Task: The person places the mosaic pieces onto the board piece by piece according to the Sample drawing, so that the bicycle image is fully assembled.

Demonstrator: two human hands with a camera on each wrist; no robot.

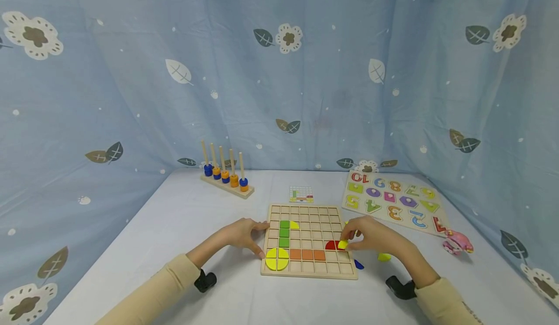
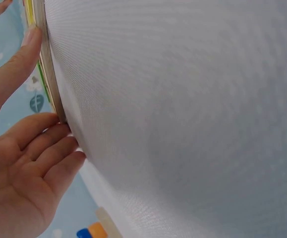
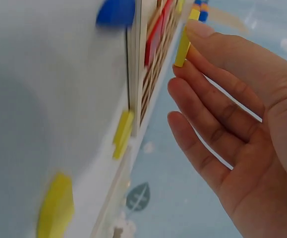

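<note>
A wooden grid board (image 1: 304, 235) lies on the white table, holding green squares (image 1: 284, 234), orange squares (image 1: 307, 254), red pieces (image 1: 332, 245), a yellow circle of quarter pieces (image 1: 277, 259) and one lone yellow quarter (image 1: 294, 225). Along the board's left edge, my left hand (image 1: 241, 234) rests with thumb and fingertips touching the side; the left wrist view shows the fingers fairly straight against the rim (image 2: 50, 74). Between thumb and fingertips, my right hand (image 1: 371, 235) pinches a yellow quarter-circle piece (image 3: 185, 44) above the board's right side, beside the red pieces.
Right of the board lie a blue piece (image 1: 359, 265) and a loose yellow piece (image 1: 384, 257). Behind it is a small pattern card (image 1: 301, 194). A bead-peg stand (image 1: 227, 187) is at back left, a number puzzle board (image 1: 393, 199) at back right, and a pink toy (image 1: 457, 242) beside that.
</note>
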